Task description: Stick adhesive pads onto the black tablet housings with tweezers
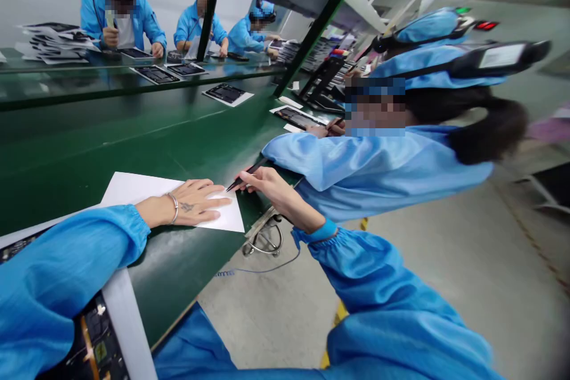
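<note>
My left hand (196, 202) lies flat on a white sheet of paper (133, 187), fingers spread, with a bracelet round the wrist. My right hand (262, 181) is closed round black tweezers (243, 178), their tips pointing down at the paper's right side near my left fingertips. Whether the tips touch the paper or grip anything is too small to tell. Below my left forearm, an opened device with dark circuit parts (100, 338) sits on a white sheet, partly covered by my sleeve.
The green table (178, 276) ends in an edge close to my right forearm. A co-worker's blue sleeve (303, 151) is just beyond my right hand. Another opened device (225, 93) lies on paper farther back. Stacked panels (57, 41) stand across the table, where several people sit.
</note>
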`<state>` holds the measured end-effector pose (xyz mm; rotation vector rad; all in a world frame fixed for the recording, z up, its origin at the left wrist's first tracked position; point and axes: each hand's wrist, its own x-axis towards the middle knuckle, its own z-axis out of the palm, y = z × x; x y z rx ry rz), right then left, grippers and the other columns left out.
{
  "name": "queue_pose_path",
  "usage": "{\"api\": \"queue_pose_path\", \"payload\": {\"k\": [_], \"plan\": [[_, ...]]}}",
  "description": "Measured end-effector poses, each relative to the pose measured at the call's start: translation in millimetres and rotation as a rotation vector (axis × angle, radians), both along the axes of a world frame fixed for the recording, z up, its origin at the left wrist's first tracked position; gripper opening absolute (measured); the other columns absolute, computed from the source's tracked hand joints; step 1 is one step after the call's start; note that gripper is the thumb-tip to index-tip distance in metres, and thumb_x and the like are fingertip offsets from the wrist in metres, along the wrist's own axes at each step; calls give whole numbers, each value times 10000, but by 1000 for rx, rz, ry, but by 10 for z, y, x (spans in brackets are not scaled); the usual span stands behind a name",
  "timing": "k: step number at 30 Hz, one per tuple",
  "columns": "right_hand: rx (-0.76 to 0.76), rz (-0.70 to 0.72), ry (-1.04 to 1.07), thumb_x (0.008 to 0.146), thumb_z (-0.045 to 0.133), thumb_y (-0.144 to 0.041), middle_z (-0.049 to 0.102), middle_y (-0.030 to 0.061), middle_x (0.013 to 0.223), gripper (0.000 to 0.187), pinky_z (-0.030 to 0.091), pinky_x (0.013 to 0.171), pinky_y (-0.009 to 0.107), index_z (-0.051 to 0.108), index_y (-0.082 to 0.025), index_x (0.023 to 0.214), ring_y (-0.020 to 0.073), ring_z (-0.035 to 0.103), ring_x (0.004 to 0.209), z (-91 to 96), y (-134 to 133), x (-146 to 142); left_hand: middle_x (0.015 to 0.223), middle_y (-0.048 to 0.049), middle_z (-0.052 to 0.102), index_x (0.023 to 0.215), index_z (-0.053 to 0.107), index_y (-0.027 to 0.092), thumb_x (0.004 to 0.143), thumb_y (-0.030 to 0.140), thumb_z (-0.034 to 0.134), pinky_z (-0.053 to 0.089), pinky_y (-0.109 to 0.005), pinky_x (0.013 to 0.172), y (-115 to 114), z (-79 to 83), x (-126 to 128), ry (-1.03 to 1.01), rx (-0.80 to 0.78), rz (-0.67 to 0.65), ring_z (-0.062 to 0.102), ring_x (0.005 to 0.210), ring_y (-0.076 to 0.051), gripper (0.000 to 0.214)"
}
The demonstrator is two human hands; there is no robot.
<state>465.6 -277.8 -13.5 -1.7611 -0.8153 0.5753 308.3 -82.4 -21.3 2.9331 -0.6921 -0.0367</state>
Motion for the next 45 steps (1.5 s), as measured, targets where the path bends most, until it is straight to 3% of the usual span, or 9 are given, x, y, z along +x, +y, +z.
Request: {"api": "queue_pose_path", "payload": {"k": [12,17,22,29,31,33,37,41,45], "plan": [[-78,26,63,699,768,-670,762,69,696,468,425,558,287,734,-205,751,171,615,627,96,65,31,1554,-70,423,1449,494,317,1024,434,387,339,-460,1096,-48,8,24,-47,-14,31,394,1363,-288,454],[-69,-1,68,662,815,-630,701,28,637,446,409,531,272,745,-195,731,127,540,557,95,62,44,1559,-48,416,1439,496,340,1016,436,399,341,-434,1081,-58,7,19,-52,-6,42,385,1365,-275,444],[-55,-64,107,639,825,-632,704,45,640,464,439,571,270,735,-180,693,141,584,605,109,90,-13,1554,-73,412,1441,499,324,1015,425,396,370,-468,1048,-18,29,28,-40,-12,25,395,1355,-303,450],[149,-190,132,656,818,-615,687,66,800,400,538,732,401,697,-234,670,238,637,784,289,-20,-416,1579,-93,373,1501,432,356,1011,503,452,352,-475,1094,-140,96,-162,-70,48,75,384,1406,-322,512],[197,-247,116,675,826,-571,673,75,878,305,531,790,452,720,-285,677,254,621,805,369,-56,-575,1606,-101,328,1513,421,330,1005,461,492,313,-478,1127,8,244,-349,-167,60,151,339,1441,-329,530],[241,-271,94,736,779,-566,654,94,865,248,498,839,512,723,-334,670,285,613,809,446,-47,-714,1534,-131,432,1481,470,267,1016,382,479,358,-454,1085,311,432,-700,-218,108,277,407,1391,-315,479],[181,-93,110,779,700,-611,637,115,876,281,484,844,543,740,-347,692,296,602,795,551,220,-1072,1039,-97,678,1129,672,195,1058,346,345,463,-332,745,921,660,-1854,-14,248,602,641,909,-233,367],[157,195,226,640,795,-677,630,63,777,386,530,797,465,757,-304,728,246,599,748,573,872,-1625,990,-53,639,1075,654,198,1056,320,380,444,-274,709,1100,503,-2820,20,224,681,607,881,-185,300],[139,425,235,648,790,-687,630,45,701,478,527,804,404,712,-217,688,213,605,749,457,1603,-2137,1096,-72,627,1228,596,176,1035,239,431,460,-283,808,984,315,-3132,-65,115,716,564,948,-189,262]]}}
